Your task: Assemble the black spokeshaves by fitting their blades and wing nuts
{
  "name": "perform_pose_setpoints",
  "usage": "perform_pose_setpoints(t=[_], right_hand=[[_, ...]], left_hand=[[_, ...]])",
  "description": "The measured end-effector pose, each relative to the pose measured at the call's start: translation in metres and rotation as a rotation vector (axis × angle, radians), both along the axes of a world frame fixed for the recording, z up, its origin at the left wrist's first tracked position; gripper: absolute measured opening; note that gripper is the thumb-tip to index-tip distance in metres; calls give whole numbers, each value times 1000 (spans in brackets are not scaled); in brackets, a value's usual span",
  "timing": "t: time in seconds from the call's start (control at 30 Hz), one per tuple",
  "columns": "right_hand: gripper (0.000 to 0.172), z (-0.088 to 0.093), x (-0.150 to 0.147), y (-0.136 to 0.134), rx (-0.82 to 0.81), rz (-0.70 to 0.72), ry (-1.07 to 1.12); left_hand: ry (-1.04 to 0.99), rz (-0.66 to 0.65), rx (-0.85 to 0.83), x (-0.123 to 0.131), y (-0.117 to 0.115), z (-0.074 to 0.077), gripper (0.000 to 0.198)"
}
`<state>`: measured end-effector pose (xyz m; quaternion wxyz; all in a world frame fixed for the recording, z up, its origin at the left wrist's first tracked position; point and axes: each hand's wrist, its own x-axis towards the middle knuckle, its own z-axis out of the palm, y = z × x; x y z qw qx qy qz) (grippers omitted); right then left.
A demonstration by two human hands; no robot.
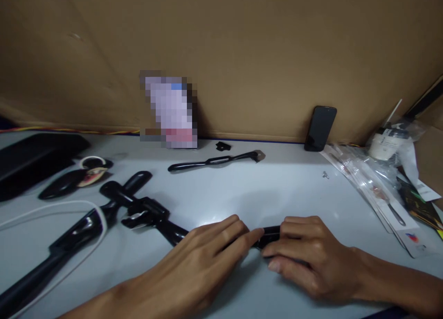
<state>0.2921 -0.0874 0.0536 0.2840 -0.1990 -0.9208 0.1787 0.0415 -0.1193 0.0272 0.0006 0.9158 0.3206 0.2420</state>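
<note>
Resting on the white tabletop (242,185), both hands meet over 1 long black bar (162,224). Its near end is covered by the left hand (207,254), fingers laid flat along it, while the right hand (304,256) curls around the tip. A black phone (320,127) leans against the cardboard wall (242,56). Another slim black tool (214,161) lies well apart.

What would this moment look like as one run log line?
left hand: on black rod | right hand: on rod's end | phone: leaning on cardboard wall | table: white
</note>
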Motion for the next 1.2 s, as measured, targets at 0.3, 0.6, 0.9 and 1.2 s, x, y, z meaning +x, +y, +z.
perform_pose_setpoints(t=[0.3,0.6,0.9,1.2], right_hand=[[51,0,3,-1,10,-28,-27],[51,0,3,0,-18,-29,-50],[44,0,2,-2,-20,-79,-29],[51,4,7,7,57,-153,6]], left_hand=[[9,8,-11,-2,-1,-5,55],[35,22,24,-6,-4,-8,61],[34,23,-9,-6,-3,-6,64],[50,28,1,-4,-3,-3,62]])
